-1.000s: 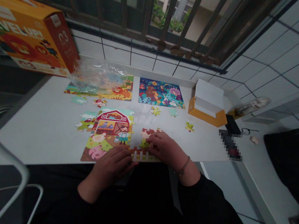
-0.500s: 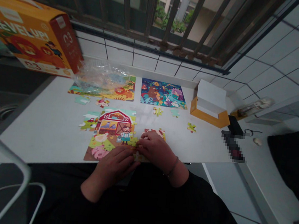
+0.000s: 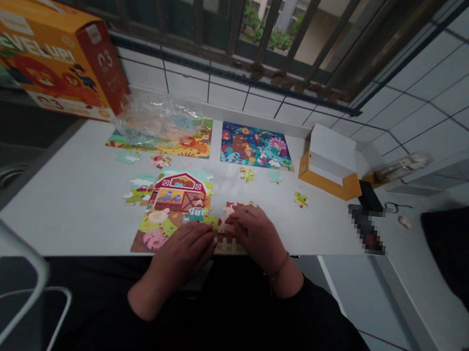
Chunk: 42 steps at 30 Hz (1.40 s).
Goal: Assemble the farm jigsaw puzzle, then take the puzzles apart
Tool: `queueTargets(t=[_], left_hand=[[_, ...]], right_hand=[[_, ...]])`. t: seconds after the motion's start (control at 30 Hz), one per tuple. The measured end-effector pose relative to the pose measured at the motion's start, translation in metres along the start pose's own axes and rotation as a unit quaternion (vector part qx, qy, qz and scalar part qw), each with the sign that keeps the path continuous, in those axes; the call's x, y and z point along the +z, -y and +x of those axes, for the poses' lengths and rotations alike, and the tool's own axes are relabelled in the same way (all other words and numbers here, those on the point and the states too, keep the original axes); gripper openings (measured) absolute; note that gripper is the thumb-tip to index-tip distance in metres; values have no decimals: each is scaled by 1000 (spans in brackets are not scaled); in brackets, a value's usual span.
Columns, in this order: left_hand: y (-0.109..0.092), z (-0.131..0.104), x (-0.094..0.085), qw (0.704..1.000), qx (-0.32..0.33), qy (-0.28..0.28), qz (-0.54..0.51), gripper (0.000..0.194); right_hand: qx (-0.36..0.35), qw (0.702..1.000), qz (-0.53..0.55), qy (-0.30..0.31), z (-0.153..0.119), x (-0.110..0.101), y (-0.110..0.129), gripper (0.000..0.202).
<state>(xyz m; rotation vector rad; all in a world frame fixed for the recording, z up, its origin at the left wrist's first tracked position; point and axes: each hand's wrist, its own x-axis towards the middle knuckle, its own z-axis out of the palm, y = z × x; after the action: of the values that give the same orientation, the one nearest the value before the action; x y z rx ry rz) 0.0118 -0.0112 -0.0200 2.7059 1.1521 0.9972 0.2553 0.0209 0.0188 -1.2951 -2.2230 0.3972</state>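
The left hand (image 3: 182, 251) is lying across the lower right corner of a farm puzzle (image 3: 178, 192), its fingers meeting the fence piece (image 3: 227, 246). The right hand (image 3: 254, 228) is curling over the cow piece (image 3: 231, 206), just above the fence; its fingertips are partly hiding what they are touching. A loose piece (image 3: 301, 199) is lying on the white table (image 3: 90, 194), well apart to the right. Farther back, a dark blue picture (image 3: 256, 146) is lying flat beside a lion picture (image 3: 196, 144), which clear plastic (image 3: 152, 114) is partly covering. A big orange box (image 3: 50, 55) is standing at the left, and a small box (image 3: 330, 177) is sitting open at the right.
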Motion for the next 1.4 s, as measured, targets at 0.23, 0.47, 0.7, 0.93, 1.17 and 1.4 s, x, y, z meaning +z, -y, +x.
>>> queueTargets(t=[0.23, 0.47, 0.7, 0.93, 1.17, 1.4], left_hand=[[-1, 3, -5, 996, -14, 84, 21, 48], [4, 0, -3, 996, 4, 92, 13, 52], [7, 1, -1, 996, 2, 85, 6, 43], [4, 3, -1, 997, -4, 83, 3, 43], [-2, 4, 0, 997, -11, 75, 2, 39], [-7, 7, 5, 997, -19, 79, 8, 42]], right_hand=[[55, 997, -45, -13, -33, -20, -22, 18], [70, 995, -65, -11, -53, -27, -28, 14], [235, 944, -216, -87, -43, -79, -113, 30], [252, 948, -195, 25, -32, -115, -172, 41], [185, 973, -138, 26, -29, -120, -184, 47], [201, 969, -142, 32, -17, -118, -176, 38]])
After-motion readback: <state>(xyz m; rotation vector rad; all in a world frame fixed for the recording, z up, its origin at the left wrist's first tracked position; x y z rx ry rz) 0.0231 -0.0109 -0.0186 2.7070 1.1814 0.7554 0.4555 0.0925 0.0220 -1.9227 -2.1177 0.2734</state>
